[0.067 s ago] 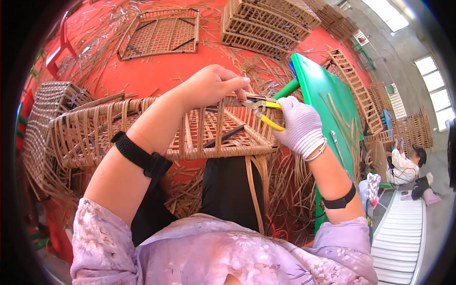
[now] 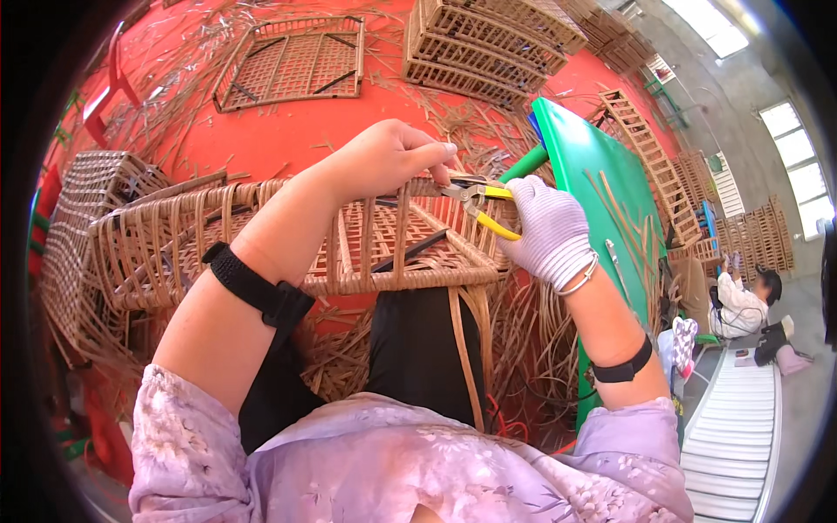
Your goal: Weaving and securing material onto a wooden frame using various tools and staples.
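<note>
A woven rattan basket (image 2: 436,280) lies on its side across my lap, its lattice of strips facing me. My right hand (image 2: 549,228), in a pale striped glove, grips diagonal cutters (image 2: 497,228) with yellow handles. Their jaws point left at the basket's far right corner, close to my left fingertips. Bare, my left hand (image 2: 392,159) reaches over the far rim, thumb and fingers pinched together on a thin rattan strip at that corner. The strip is mostly hidden by the fingers. Long loose strips (image 2: 466,349) hang from the near right corner over my leg.
A green board (image 2: 602,166) with loose strips and a metal tool stands close on my right. Stacked baskets (image 2: 488,57) and a flat basket frame (image 2: 296,65) sit on the red floor ahead. More woven baskets (image 2: 65,253) stand at left. Another person (image 2: 741,305) sits far right.
</note>
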{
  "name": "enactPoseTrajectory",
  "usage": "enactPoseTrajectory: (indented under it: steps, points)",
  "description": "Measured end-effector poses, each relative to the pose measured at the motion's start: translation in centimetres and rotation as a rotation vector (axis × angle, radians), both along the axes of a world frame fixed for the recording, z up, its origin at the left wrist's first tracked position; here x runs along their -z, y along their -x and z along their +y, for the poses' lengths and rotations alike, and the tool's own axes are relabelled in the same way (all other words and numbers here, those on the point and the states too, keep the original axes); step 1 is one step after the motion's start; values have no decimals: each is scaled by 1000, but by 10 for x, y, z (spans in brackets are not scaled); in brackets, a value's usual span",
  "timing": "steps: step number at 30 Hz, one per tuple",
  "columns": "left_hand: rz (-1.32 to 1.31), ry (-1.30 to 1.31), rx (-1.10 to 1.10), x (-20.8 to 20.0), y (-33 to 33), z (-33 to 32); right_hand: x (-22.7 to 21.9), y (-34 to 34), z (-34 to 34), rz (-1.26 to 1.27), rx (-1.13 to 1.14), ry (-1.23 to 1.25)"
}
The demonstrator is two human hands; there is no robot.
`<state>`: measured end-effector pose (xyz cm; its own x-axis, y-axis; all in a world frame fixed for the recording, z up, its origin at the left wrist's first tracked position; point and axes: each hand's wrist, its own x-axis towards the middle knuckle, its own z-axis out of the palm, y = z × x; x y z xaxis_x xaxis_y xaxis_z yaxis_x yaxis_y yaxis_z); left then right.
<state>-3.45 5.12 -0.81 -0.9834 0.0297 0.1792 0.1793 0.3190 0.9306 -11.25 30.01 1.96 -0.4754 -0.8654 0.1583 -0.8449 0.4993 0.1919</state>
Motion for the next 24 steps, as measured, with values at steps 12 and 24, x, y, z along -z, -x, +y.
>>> enactPoseTrajectory:
  steps: [12, 24]
  points:
    - [7, 1, -56, 4, 3, -1, 4, -12, -6, -85, 105, 10]
    - [-144, 47, -130, 5, 2, -3, 12, -8, 5, -11, 67, 121]
